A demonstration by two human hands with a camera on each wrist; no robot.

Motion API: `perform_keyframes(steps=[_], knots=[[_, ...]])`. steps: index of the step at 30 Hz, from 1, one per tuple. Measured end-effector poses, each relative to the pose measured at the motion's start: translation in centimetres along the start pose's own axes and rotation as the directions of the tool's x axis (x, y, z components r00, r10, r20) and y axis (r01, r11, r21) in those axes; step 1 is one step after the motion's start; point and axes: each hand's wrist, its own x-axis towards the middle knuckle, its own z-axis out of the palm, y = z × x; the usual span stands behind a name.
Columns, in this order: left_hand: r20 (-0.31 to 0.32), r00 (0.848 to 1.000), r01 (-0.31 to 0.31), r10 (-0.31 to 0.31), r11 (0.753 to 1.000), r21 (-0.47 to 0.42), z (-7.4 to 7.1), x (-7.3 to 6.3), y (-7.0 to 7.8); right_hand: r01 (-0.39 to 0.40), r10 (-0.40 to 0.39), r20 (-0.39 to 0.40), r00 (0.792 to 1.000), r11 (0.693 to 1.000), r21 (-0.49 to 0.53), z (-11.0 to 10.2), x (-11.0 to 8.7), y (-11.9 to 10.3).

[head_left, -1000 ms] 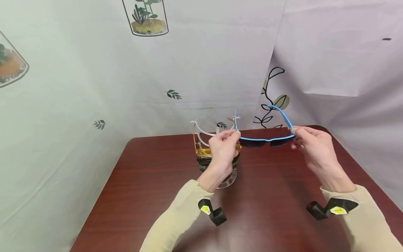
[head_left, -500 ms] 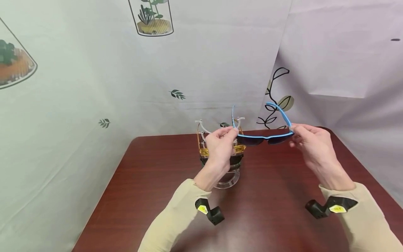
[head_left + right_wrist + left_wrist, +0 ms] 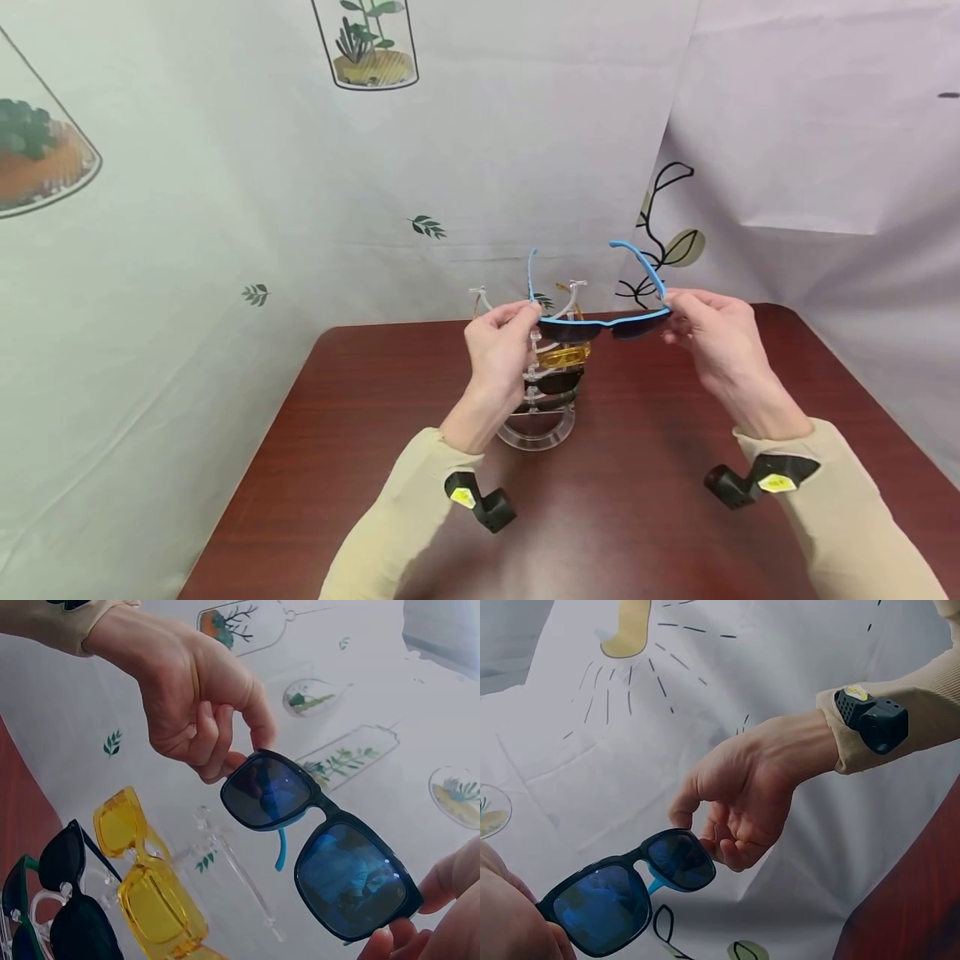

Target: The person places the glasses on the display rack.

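Both my hands hold one pair of sunglasses point(image 3: 572, 332) with a blue and black frame and dark lenses, its temples unfolded and pointing away from me. My left hand point(image 3: 491, 346) pinches the left hinge corner; my right hand point(image 3: 716, 337) pinches the right one. In the right wrist view the lenses point(image 3: 349, 881) look bluish. The sunglasses are in front of the upper part of a clear display stand point(image 3: 536, 442), and whether they touch it cannot be told. Yellow sunglasses point(image 3: 564, 357) sit on the stand, with black sunglasses point(image 3: 558, 382) below them. My left hand hides part of the stand.
The stand rests on a dark red-brown table point(image 3: 637, 500), toward its far edge. A white cloth backdrop point(image 3: 525, 150) with plant prints hangs close behind. Dark green-framed sunglasses point(image 3: 28, 862) sit lowest on the stand in the right wrist view.
Both hands have moved left with the blue sunglasses, which now overlap the top of the stand more. The head view has shifted slightly. The grip has not changed.
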Motion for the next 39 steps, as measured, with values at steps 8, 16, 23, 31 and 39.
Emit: perform_keyframes(steps=[8, 16, 23, 31, 39], knots=[[-0.01, 1.0, -0.002, 0.001, 1.0, -0.026, -1.2, 0.6, 0.5, -0.032, 0.032, 0.024, 0.999, 0.999, -0.016, 1.3, 0.3, 0.3], [-0.056, 0.998, 0.0, -0.001, 1.0, -0.016, -2.5, 1.3, 0.8, -0.054, 0.058, 0.051, 0.997, 0.996, -0.074, 2.6, 0.9, 0.7], [-0.082, 0.997, 0.007, -0.006, 1.0, 0.013, -3.5, 1.9, 1.2, -0.069, 0.076, 0.067, 0.995, 0.991, -0.112, 3.7, 1.4, 1.1], [-0.078, 0.997, 0.015, -0.017, 1.0, -0.021, -4.1, 2.3, 1.5, -0.085, 0.095, 0.072, 0.993, 0.987, -0.133, 4.3, 1.8, 1.5], [-0.092, 0.996, 0.014, -0.017, 0.999, -0.03, -4.6, 2.7, 1.4, -0.097, 0.109, 0.084, 0.99, 0.987, -0.131, 4.9, 2.0, 2.0]])
